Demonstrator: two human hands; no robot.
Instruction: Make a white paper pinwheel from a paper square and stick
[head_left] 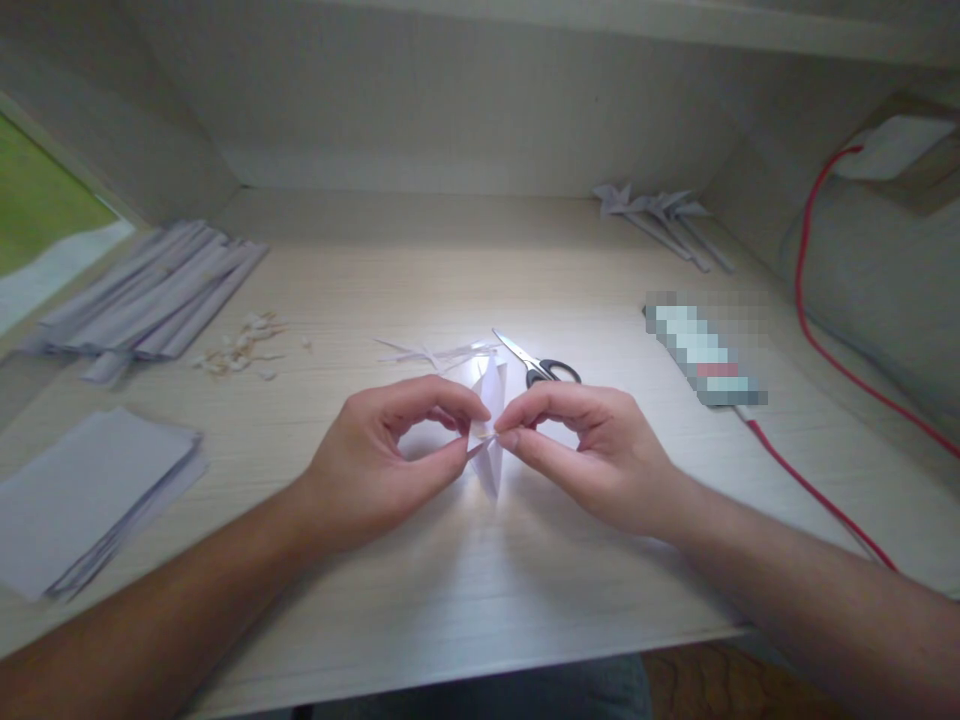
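Observation:
A folded white paper pinwheel (491,470) is held up just above the table, its pointed blades spread up and down. My left hand (397,450) is closed, thumb and forefinger pinching the paper's left side. From the right, my right hand (585,440) pinches at its middle, where a small thin tan stick (485,435) shows between the fingertips. The stick's far end is hidden. Behind the hands lie black-handled scissors (536,365), partly spread, and several thin paper strips (431,353).
Rolled paper sticks (150,290) are piled at left, near cut cotton swab tips (240,350) and a stack of paper (97,490). Pinwheels on sticks (660,215) lie at the back right. A phone (697,350) with a red cable (817,500) lies at right.

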